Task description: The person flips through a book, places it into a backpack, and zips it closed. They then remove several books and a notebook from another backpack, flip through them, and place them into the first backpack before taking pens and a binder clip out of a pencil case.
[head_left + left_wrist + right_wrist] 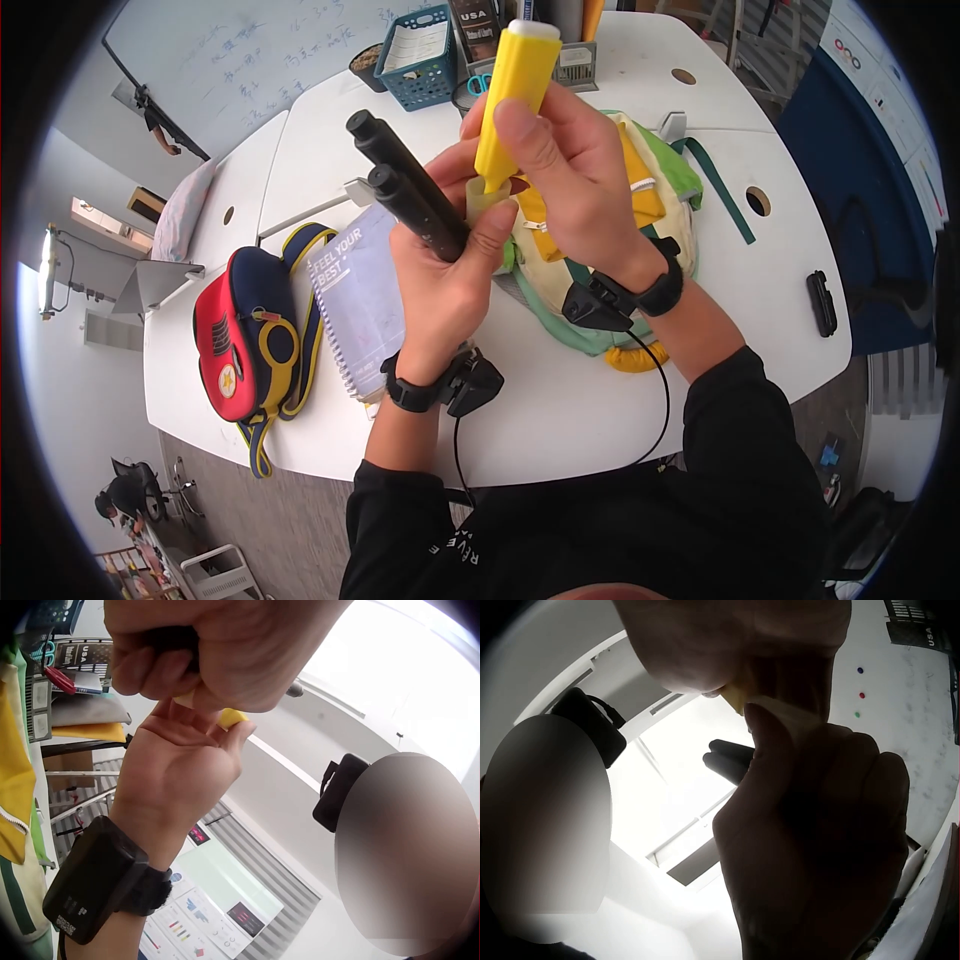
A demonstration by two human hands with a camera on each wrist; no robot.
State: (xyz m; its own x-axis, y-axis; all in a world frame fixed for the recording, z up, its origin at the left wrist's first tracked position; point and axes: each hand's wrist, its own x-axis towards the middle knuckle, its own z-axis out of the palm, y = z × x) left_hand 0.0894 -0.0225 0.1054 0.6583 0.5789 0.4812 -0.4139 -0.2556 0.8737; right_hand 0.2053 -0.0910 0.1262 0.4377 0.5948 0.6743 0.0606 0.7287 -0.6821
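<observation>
In the head view my right hand [590, 195] pinches a yellow highlighter [517, 95] above the table, its white end up and its narrow tip down. That tip meets a pale, translucent cap [482, 197], which my left hand [440, 295] holds between thumb and fingers. Two black markers, one farther [385, 145] and one nearer [412, 205], also stick up out of my left grip, side by side. The left wrist view shows only a small yellow part of the highlighter [233, 718] past the fingers. From the right wrist, the hands appear dark against the light.
Behind my hands lies a green, cream and yellow backpack [655, 140]. To the left are a spiral notebook [350, 285] and a red and navy bag [222, 350]. A blue basket [415, 82] stands at the back; a black object [822, 303] lies near the right edge.
</observation>
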